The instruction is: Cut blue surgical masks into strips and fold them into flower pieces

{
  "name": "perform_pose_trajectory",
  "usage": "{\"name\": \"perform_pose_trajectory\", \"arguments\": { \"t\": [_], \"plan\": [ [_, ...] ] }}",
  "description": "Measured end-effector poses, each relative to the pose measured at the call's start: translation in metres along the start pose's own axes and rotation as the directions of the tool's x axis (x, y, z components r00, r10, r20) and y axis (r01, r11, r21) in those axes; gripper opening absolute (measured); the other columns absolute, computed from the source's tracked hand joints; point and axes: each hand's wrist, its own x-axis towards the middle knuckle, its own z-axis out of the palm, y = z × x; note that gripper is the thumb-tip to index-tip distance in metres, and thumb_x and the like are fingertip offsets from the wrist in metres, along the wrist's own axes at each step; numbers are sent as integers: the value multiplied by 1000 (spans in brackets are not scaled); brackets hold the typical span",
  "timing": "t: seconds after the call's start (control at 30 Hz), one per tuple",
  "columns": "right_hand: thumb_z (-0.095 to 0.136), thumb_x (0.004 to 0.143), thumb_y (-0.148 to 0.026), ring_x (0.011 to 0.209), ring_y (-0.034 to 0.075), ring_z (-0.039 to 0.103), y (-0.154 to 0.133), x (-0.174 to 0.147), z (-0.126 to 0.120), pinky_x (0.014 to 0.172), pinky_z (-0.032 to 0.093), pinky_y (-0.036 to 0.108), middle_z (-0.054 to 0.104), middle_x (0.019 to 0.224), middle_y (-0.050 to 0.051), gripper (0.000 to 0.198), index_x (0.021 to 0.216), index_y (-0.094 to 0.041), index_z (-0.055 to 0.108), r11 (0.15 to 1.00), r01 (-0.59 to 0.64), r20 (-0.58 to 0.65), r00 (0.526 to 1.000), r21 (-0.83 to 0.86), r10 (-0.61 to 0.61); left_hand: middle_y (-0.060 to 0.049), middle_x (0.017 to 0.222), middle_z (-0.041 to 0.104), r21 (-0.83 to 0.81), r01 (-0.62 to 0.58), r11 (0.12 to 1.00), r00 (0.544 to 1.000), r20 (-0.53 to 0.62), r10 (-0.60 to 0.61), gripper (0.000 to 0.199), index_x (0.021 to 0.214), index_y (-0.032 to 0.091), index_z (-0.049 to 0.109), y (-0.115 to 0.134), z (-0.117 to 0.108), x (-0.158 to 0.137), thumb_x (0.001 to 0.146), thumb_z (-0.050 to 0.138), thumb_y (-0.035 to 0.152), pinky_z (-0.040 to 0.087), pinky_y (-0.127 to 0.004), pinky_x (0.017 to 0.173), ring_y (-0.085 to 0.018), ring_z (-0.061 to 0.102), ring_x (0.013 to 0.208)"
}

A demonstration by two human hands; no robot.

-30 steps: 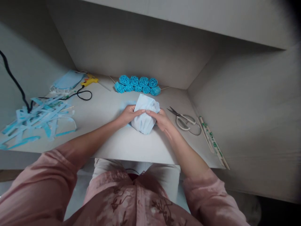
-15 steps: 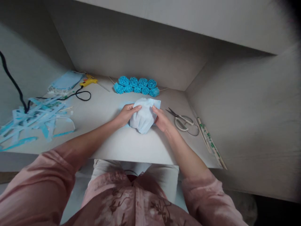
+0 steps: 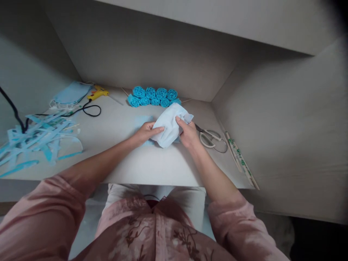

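A pale blue, thin fabric sheet (image 3: 168, 125) is stretched and creased between both hands, just above the table. My left hand (image 3: 148, 132) pinches its lower left edge, thumb on top. On the opposite side my right hand (image 3: 188, 131) grips the sheet with the thumb on top, and a corner of it sticks out past the fingers. More blue material (image 3: 144, 121) lies flat on the table beneath, partly covered by the left hand. Behind the sheet sit two rows of bright blue rolled roses (image 3: 150, 92), partly covered by it at the right.
Scissors (image 3: 208, 139) lie right of my right hand, partly hidden. Sticks with green-marked wrapping (image 3: 239, 156) line the right edge of the table (image 3: 152, 170). Leftward are blue cut strips (image 3: 40, 136), a yellow glue gun (image 3: 98, 92) with black cord, and stacked face masks (image 3: 72, 93).
My right hand has turned and gathered its side of the sheet. The sheet's upper part now reaches higher, over the right end of the roses. The view has shifted slightly.
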Motion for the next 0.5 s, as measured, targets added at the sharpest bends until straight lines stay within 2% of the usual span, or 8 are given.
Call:
{"name": "perform_pose_trajectory", "arguments": {
  "t": [0.1, 0.2, 0.3, 0.4, 0.5],
  "plan": [
    [85, 58, -42, 94, 21, 68, -3, 1, -2, 83, 54, 32, 76, 95, 2, 42, 91, -21, 70, 999, 42, 9, 999, 12, -42, 1, 63, 63, -11, 3, 1000, 999, -40, -3, 48, 76, 13, 66, -1, -1, 2, 53, 86, 49, 40, -23, 54, -10, 52, 54],
    [79, 64, -55, 104, 23, 66, -7, -2, -2, 87, 53, 35, 74, 106, 4, 49, 99, -23, 70, 1000, 18, 154, 988, 4, -19, 3, 58, 60, -56, -33, 998, 995, -99, 27, 46, 76, 14, 64, -2, -3, 5, 57, 84, 52, 38, -23, 47, -9, 50, 48],
    [77, 64, -62, 104, 25, 67, -6, -6, 0, 86, 54, 38, 74, 108, 6, 55, 100, -22, 70, 999, -42, 282, 958, -25, 47, 3, 58, 60, -121, -88, 989, 988, -135, 72, 45, 76, 15, 64, -2, -3, 7, 60, 83, 51, 41, -23, 48, -10, 51, 48],
    [83, 60, -53, 92, 23, 69, -1, -7, 2, 82, 54, 37, 75, 98, 4, 49, 96, -22, 71, 991, -84, 271, 956, -102, 109, 2, 61, 62, -192, -135, 972, 982, -158, 105, 43, 77, 15, 64, 0, -2, 8, 61, 84, 49, 44, -23, 52, -9, 53, 51],
    [85, 58, -46, 80, 19, 67, 3, -6, 2, 76, 54, 35, 75, 86, 1, 42, 90, -22, 71, 980, -69, 206, 973, -188, 108, -1, 70, 69, -243, -124, 962, 983, -164, 85, 46, 85, 14, 67, 0, -2, 8, 61, 84, 50, 49, -25, 61, -12, 60, 61]
  ]
}}
